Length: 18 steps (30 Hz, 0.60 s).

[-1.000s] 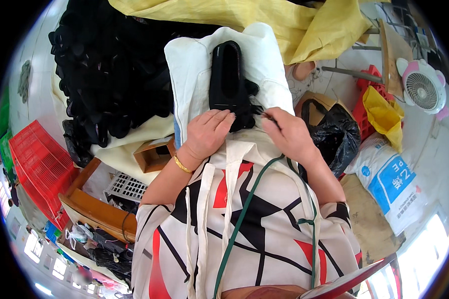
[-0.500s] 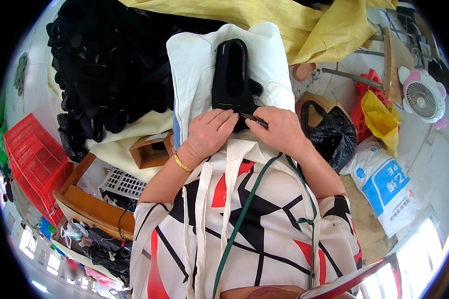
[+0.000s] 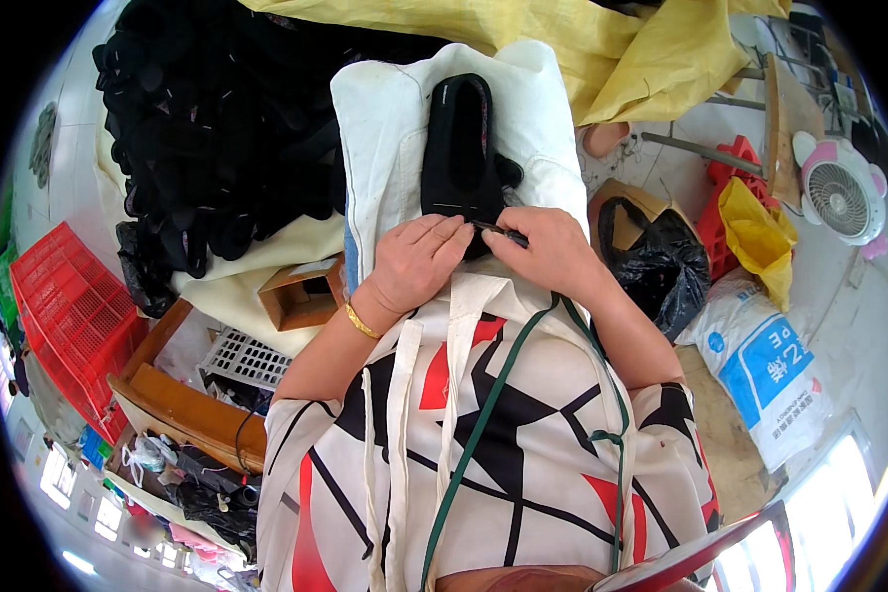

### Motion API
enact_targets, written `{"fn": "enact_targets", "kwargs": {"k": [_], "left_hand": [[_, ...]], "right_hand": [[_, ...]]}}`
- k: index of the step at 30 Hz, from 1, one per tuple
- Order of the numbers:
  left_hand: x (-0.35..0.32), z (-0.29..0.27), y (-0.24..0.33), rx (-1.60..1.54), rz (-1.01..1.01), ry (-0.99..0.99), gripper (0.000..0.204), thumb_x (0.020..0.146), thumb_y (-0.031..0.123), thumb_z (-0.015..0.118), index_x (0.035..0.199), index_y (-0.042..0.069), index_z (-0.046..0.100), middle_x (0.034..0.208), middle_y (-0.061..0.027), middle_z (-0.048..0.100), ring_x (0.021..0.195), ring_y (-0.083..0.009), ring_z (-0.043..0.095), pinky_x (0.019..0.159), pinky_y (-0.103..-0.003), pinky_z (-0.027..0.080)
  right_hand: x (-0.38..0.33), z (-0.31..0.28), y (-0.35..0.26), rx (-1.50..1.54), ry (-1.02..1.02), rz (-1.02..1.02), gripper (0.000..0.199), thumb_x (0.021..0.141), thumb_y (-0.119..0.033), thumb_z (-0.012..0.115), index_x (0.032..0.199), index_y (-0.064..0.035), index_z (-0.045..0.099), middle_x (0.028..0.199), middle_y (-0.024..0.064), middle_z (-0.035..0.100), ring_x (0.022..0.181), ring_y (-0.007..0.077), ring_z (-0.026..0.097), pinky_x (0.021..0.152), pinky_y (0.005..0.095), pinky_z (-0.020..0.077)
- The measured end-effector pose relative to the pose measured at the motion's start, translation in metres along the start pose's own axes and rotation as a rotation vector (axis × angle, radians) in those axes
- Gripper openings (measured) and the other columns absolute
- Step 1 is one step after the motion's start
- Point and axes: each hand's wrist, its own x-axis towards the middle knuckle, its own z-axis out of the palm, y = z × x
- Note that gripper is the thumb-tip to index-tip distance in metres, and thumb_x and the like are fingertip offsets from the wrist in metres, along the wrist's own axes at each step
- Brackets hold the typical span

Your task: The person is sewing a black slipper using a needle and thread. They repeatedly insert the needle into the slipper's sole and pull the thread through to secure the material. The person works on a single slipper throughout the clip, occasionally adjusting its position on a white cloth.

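A black fabric slip-on shoe (image 3: pixel 451 185) lies on a white cloth (image 3: pixel 390 138) in front of me, its opening pointing away and a pale line of stitches across it. My left hand (image 3: pixel 419 257) is closed at its near end, fingertips pressed on the black fabric. Opposite it, my right hand (image 3: pixel 543 249) is closed around a slim dark tool (image 3: pixel 503 234). The tool's tip meets the shoe by my left fingertips; its exact kind is hidden by the fingers. Another black piece (image 3: pixel 509 171) shows beside the shoe.
A large heap of black shoes (image 3: pixel 227 128) lies at the far left, with yellow sheeting (image 3: pixel 523 39) behind. Left stand a small wooden box (image 3: pixel 301 298), a wooden drawer (image 3: pixel 187 405) and red crates (image 3: pixel 74 316). Right are a black plastic bag (image 3: pixel 661 271), a white sack (image 3: pixel 760 370) and a fan (image 3: pixel 844 192).
My right hand and the tool have shifted very slightly; less of the tool shows and it lies flatter. The left hand stays in place on the shoe.
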Motion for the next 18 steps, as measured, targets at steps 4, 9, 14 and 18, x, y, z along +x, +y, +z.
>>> {"fn": "enact_targets", "kwargs": {"k": [4,9,14,18], "left_hand": [[0.001,0.001,0.000,-0.009,0.004,0.010,0.026,0.076,0.008,0.068,0.102,0.004,0.069,0.100,-0.0096,0.072,0.088,-0.0239,0.069,0.070,-0.032,0.056],[0.003,0.000,0.001,-0.021,-0.006,0.035,0.025,0.074,0.004,0.075,0.098,0.005,0.069,0.095,-0.0085,0.072,0.082,-0.0239,0.069,0.066,-0.033,0.056],[0.003,0.000,0.000,-0.034,-0.014,0.027,0.024,0.074,0.003,0.074,0.097,0.005,0.070,0.095,-0.0088,0.073,0.082,-0.0239,0.070,0.067,-0.032,0.056],[0.007,-0.004,0.002,-0.048,-0.025,0.008,0.023,0.073,0.003,0.074,0.096,0.004,0.070,0.095,-0.0092,0.073,0.083,-0.0244,0.070,0.068,-0.033,0.057]], "right_hand": [[0.000,-0.003,0.003,0.216,-0.072,0.123,0.035,0.090,-0.037,0.065,0.082,-0.0026,0.066,0.073,0.0170,0.066,0.071,0.0371,0.064,0.063,0.0444,0.0490],[-0.006,-0.031,0.017,0.205,0.121,0.217,0.032,0.091,-0.034,0.067,0.088,-0.0019,0.067,0.071,0.0162,0.065,0.069,0.0355,0.065,0.065,0.0424,0.0507],[-0.006,-0.034,0.027,-0.242,0.360,-0.074,0.019,0.087,-0.021,0.072,0.099,-0.0074,0.069,0.091,0.0120,0.064,0.083,0.0324,0.064,0.072,0.0394,0.0521],[0.011,-0.026,0.002,0.030,0.202,-0.253,0.014,0.087,-0.013,0.071,0.100,-0.0078,0.069,0.089,0.0110,0.061,0.081,0.0313,0.063,0.071,0.0392,0.0513]]}}
